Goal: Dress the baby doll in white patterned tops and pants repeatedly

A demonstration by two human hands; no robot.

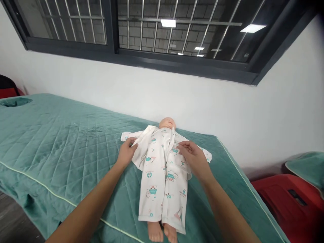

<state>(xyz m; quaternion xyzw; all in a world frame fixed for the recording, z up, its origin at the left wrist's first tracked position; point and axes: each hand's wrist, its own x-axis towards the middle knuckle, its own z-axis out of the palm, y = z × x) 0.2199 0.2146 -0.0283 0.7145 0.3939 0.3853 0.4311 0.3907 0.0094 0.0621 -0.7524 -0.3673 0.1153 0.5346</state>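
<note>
A baby doll (167,123) lies on its back with its head toward the wall and its bare feet toward me. It wears a white printed baby shirt (141,148), open at the front, with both sleeves spread sideways. White baby trousers (153,182) in a matching print cover its legs and reach high up its torso. My left hand (127,151) pinches the outer edge of the shirt's left-side flap, which is spread outward. Over the shirt's right-side front, my right hand (193,156) has curled fingers, thumb and fingertips together at the cloth. Part of the right sleeve is hidden behind it.
A green quilted cover (76,148) with pale piping is under the doll, on a bed with a face hole (15,102) at far left. A white wall and barred window (177,30) stand behind. At right is a red plastic stool or chair (286,195).
</note>
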